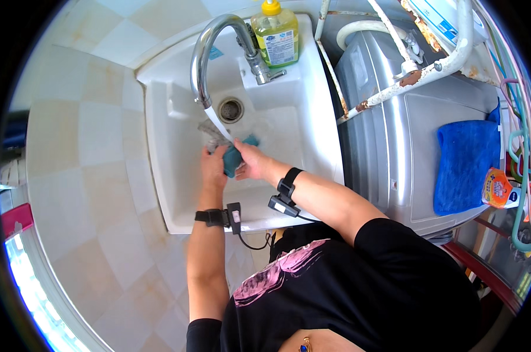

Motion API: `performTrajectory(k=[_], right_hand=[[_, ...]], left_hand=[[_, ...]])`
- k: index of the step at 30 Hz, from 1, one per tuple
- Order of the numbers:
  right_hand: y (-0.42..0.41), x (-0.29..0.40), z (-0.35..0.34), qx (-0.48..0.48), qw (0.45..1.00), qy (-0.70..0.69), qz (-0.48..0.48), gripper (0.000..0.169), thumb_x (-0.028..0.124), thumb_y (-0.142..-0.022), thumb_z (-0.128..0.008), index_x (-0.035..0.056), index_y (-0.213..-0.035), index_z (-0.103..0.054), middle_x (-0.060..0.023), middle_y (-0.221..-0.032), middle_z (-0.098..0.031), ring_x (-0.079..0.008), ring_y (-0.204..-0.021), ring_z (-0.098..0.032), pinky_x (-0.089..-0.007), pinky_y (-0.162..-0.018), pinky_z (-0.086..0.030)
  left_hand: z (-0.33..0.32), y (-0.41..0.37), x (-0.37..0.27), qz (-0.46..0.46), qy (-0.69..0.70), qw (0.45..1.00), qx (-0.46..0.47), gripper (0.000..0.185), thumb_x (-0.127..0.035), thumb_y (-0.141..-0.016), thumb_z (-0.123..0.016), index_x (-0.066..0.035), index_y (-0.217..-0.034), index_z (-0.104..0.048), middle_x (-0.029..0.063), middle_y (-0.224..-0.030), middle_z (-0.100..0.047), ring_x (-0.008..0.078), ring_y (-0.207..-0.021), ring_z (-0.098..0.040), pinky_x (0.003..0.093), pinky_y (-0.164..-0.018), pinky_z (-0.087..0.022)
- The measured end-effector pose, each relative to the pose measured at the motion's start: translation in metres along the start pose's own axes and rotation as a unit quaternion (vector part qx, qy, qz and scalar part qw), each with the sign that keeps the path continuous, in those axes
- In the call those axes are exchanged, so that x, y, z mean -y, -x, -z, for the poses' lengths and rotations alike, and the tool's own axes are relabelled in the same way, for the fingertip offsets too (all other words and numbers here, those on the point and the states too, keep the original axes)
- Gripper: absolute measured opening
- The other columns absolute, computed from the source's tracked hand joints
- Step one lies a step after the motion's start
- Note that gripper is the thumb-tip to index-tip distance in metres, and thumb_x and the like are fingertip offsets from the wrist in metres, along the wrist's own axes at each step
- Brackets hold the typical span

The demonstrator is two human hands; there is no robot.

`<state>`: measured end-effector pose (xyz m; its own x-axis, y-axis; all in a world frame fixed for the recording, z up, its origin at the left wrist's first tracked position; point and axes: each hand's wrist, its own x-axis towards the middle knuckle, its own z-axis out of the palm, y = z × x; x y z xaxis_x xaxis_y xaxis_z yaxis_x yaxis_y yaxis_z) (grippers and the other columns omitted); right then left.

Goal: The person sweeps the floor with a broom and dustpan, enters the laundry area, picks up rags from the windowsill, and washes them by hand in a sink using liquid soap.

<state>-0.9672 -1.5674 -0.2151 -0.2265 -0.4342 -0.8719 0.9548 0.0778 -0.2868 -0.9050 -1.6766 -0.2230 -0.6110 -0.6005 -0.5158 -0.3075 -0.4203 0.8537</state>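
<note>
In the white ceramic sink, a wet teal cloth is gripped between both hands under a running stream of water. My left hand holds its left side. My right hand has its right side, with the thumb near the stream. A blurred greyish soft thing, perhaps fabric, lies just beyond my left hand; what it is I cannot tell. The water comes from a chrome gooseneck faucet. Past the hands is the round drain. Fingers partly hide the cloth.
A yellow-capped dish soap bottle stands on the sink's back ledge. On the right are a grey washing machine, a blue towel and a rusty white metal rack. A tiled wall borders the left.
</note>
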Motion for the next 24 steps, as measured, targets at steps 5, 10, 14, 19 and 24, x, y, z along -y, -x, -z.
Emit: performTrajectory(k=[5, 10, 14, 19, 24], right_hand=[[-0.027, -0.013, -0.004, 0.121, 0.967, -0.19, 0.116, 0.042, 0.048, -0.095, -0.038, 0.0095, -0.101, -0.053, -0.0081, -0.099, -0.058, -0.0225, -0.089, -0.056, -0.0407, -0.079, -0.048], [-0.019, -0.001, -0.016, 0.196, 0.938, -0.269, 0.096, 0.045, 0.048, -0.096, -0.035, 0.0068, -0.106, -0.051, -0.0094, -0.093, -0.057, -0.0246, -0.076, -0.057, -0.0388, -0.071, -0.05], [0.005, 0.03, -0.008, 0.224, 0.936, -0.267, 0.057, 0.051, 0.052, -0.096, -0.027, 0.008, -0.113, -0.047, -0.0097, -0.097, -0.06, -0.0228, -0.077, -0.058, -0.0353, -0.067, -0.05], [-0.008, 0.022, 0.002, 0.246, 0.942, -0.2, 0.113, 0.039, 0.037, -0.097, -0.036, 0.002, -0.104, -0.052, -0.0103, -0.086, -0.056, -0.0207, -0.064, -0.053, -0.0329, -0.051, -0.045], [-0.013, 0.017, 0.003, 0.081, 0.974, 0.081, 0.193, 0.028, 0.019, -0.091, -0.042, -0.0031, -0.106, -0.051, -0.0133, -0.09, -0.056, -0.0226, -0.069, -0.055, -0.0336, -0.057, -0.044]], left_hand=[[-0.034, 0.035, -0.006, -0.051, -0.055, 0.997, -0.017, 0.029, -0.013, -0.083, -0.06, 0.003, -0.106, -0.052, 0.0093, -0.097, -0.06, 0.0149, -0.083, -0.058, 0.0271, -0.072, -0.048], [-0.033, 0.061, -0.017, -0.102, -0.064, 0.99, -0.068, 0.027, -0.016, -0.087, -0.058, 0.003, -0.106, -0.055, 0.0084, -0.096, -0.061, 0.0133, -0.085, -0.056, 0.0255, -0.075, -0.046], [-0.033, 0.084, -0.021, -0.183, -0.158, 0.969, -0.046, 0.024, -0.017, -0.086, -0.062, 0.002, -0.099, -0.058, 0.0053, -0.091, -0.061, 0.0104, -0.081, -0.055, 0.0255, -0.071, -0.046], [-0.065, 0.095, -0.038, -0.235, -0.302, 0.922, -0.052, 0.03, -0.024, -0.087, -0.06, 0.005, -0.096, -0.059, 0.0106, -0.081, -0.064, 0.016, -0.073, -0.057, 0.0307, -0.069, -0.047], [-0.038, 0.016, -0.02, -0.178, -0.432, 0.881, -0.074, 0.036, -0.031, -0.087, -0.056, 0.005, -0.093, -0.058, 0.0234, -0.078, -0.062, 0.0366, -0.074, -0.059, 0.0413, -0.067, -0.046]])
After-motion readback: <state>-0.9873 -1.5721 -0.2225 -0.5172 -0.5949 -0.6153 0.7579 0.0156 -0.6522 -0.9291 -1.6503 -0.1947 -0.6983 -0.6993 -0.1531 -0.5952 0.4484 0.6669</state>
